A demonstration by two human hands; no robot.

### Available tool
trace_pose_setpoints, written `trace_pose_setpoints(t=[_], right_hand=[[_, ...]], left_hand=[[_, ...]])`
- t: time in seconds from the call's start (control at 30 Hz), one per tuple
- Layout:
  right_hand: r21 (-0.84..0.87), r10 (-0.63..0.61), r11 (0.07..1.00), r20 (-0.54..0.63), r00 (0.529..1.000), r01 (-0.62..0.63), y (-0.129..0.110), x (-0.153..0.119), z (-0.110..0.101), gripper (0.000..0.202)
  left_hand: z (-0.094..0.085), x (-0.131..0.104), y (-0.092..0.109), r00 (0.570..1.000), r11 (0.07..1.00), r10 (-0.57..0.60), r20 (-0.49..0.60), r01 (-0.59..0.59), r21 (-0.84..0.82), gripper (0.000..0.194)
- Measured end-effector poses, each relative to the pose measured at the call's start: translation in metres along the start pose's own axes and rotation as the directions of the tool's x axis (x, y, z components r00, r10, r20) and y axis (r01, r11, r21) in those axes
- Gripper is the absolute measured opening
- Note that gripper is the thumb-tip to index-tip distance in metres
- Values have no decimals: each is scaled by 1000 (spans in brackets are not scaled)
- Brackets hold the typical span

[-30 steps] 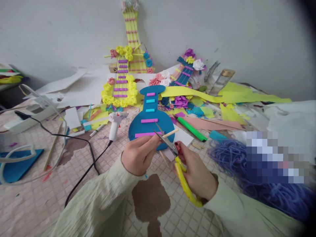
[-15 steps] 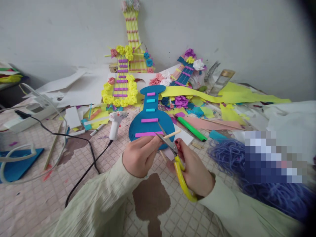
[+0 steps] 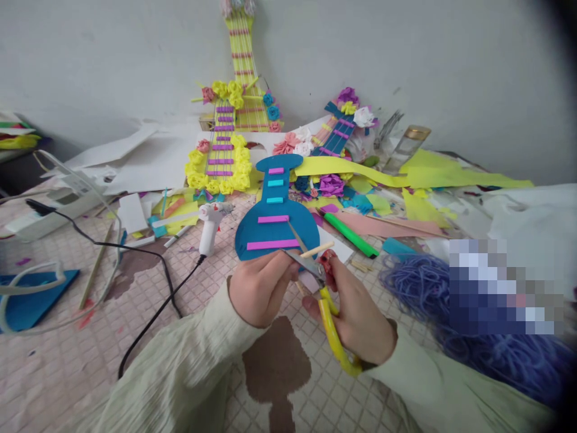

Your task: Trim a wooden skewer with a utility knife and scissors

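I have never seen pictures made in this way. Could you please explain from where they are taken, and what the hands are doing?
There is no machine here: these are a person's own bare hands. Every picture comes from one camera worn on the head, looking forward and down. The left hand pinches a thin stick. The right hand holds yellow-handled scissors, with the blades open at the stick. On the patterned tabletop lie a blue guitar-shaped piece with pink and light-blue bars, a white glue gun and bluish-purple yarn.
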State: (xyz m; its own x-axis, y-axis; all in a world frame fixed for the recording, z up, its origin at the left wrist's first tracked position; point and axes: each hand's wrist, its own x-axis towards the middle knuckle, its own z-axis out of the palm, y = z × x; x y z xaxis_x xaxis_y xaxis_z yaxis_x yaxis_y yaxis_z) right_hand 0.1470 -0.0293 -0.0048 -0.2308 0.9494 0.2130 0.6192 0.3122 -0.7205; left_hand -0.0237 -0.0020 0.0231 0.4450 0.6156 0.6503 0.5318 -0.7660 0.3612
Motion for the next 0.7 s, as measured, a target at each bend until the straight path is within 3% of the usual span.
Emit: trace_pose_setpoints(t=[0.17, 0.7], right_hand=[[-26, -21, 999, -21, 1000, 21, -1, 1, -2, 40], [30, -2, 1000, 15, 1000, 2, 1, 1, -2, 33]], left_hand=[[1, -2, 0, 999, 999, -36, 5, 36, -3, 25], [1, 2, -4, 997, 987, 7, 78, -20, 158, 29]])
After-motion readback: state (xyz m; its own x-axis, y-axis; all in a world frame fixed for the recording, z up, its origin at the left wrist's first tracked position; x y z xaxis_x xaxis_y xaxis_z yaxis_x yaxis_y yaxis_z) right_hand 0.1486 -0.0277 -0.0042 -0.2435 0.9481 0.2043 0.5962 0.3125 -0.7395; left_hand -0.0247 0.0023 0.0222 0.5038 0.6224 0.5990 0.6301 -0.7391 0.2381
